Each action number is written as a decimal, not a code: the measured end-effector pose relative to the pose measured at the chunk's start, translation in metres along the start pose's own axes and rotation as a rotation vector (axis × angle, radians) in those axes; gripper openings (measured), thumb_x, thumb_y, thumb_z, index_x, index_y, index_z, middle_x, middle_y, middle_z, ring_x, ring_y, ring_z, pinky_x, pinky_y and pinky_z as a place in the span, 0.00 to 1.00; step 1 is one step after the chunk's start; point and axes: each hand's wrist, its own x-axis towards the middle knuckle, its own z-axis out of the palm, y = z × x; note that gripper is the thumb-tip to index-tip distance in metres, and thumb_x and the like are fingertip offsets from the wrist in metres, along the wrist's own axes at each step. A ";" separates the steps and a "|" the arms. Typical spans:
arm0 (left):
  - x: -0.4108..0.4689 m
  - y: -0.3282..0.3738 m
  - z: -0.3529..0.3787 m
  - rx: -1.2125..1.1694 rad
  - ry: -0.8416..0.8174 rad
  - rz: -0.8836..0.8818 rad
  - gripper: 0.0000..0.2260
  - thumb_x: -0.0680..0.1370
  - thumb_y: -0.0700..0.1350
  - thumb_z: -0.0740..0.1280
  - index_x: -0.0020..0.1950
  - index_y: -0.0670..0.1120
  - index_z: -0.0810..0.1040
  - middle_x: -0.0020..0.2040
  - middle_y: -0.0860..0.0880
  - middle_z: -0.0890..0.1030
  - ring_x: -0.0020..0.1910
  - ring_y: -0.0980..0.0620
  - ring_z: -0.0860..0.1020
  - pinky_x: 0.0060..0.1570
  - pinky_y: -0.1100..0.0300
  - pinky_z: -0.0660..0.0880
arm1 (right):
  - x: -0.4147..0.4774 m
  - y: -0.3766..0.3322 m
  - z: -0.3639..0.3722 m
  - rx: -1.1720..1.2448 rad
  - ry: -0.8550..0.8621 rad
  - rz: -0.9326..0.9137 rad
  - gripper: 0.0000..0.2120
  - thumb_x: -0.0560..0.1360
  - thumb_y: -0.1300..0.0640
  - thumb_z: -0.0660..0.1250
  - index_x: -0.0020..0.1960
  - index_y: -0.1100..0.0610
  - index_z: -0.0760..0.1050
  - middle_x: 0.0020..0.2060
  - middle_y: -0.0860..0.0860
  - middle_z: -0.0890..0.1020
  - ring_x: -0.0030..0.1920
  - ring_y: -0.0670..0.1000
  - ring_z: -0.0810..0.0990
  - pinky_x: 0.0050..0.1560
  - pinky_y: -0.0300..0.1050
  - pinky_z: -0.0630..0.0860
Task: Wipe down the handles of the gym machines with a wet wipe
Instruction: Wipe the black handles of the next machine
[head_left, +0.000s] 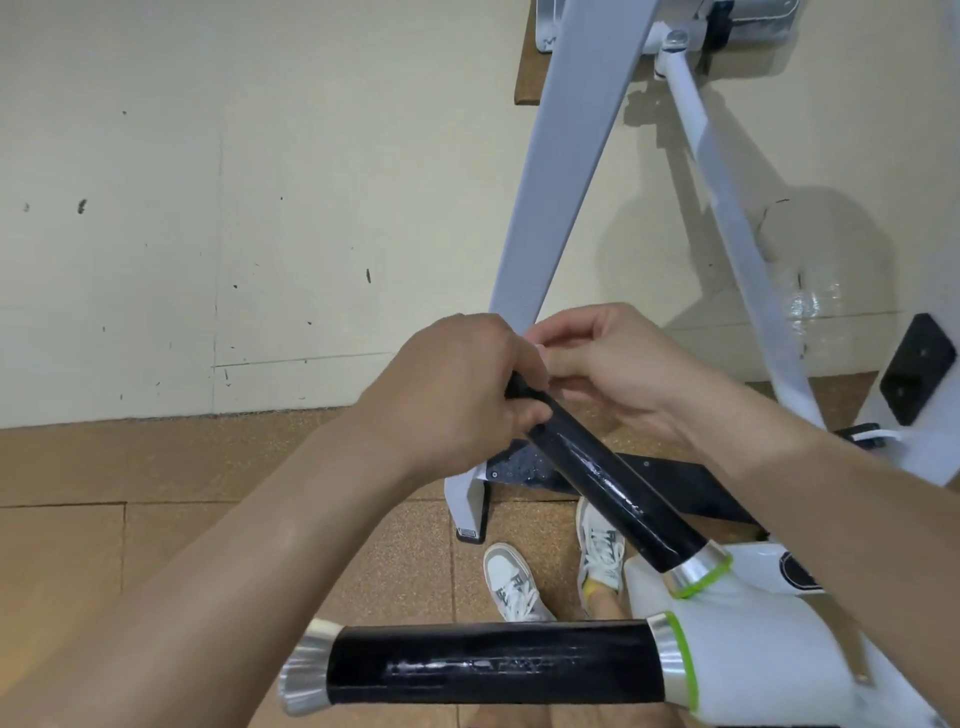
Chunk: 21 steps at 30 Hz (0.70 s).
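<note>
Handle (493, 662), black, lies nearest; beyond, a second angled handle (613, 483) runs up to the left grip (457, 395), clenched round its far end, where the right grip (613, 364) pinches a barely visible white wipe (536, 347). White frame (561, 171) stands behind.

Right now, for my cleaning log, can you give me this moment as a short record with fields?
left hand: grips the far end of the angled handle
right hand: pinches a white sliver, probably the wet wipe, at that same end
angled handle: black, glossy streaks, rising from a silver-and-green collar
near handle: black, horizontal, streaked, no hand on it
machine frame: white, beyond the hands
</note>
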 end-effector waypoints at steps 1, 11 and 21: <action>-0.002 0.003 0.000 -0.022 -0.012 -0.004 0.08 0.73 0.52 0.71 0.51 0.56 0.83 0.49 0.53 0.81 0.48 0.53 0.78 0.50 0.56 0.74 | 0.000 0.001 0.001 -0.006 -0.017 0.005 0.08 0.72 0.70 0.69 0.40 0.59 0.81 0.34 0.53 0.83 0.35 0.49 0.83 0.39 0.39 0.79; -0.008 0.014 0.010 -0.130 0.046 -0.074 0.03 0.73 0.51 0.71 0.46 0.58 0.81 0.49 0.56 0.78 0.48 0.56 0.75 0.47 0.60 0.72 | -0.017 0.007 -0.012 -0.104 0.006 -0.019 0.10 0.70 0.75 0.68 0.42 0.61 0.80 0.33 0.54 0.80 0.31 0.45 0.81 0.35 0.35 0.78; -0.007 0.020 0.012 -0.325 -0.002 -0.180 0.06 0.73 0.45 0.70 0.44 0.58 0.81 0.42 0.58 0.80 0.43 0.59 0.78 0.45 0.64 0.74 | -0.035 0.004 -0.033 -0.160 -0.033 -0.033 0.11 0.68 0.72 0.70 0.38 0.58 0.83 0.31 0.53 0.84 0.34 0.48 0.82 0.38 0.39 0.79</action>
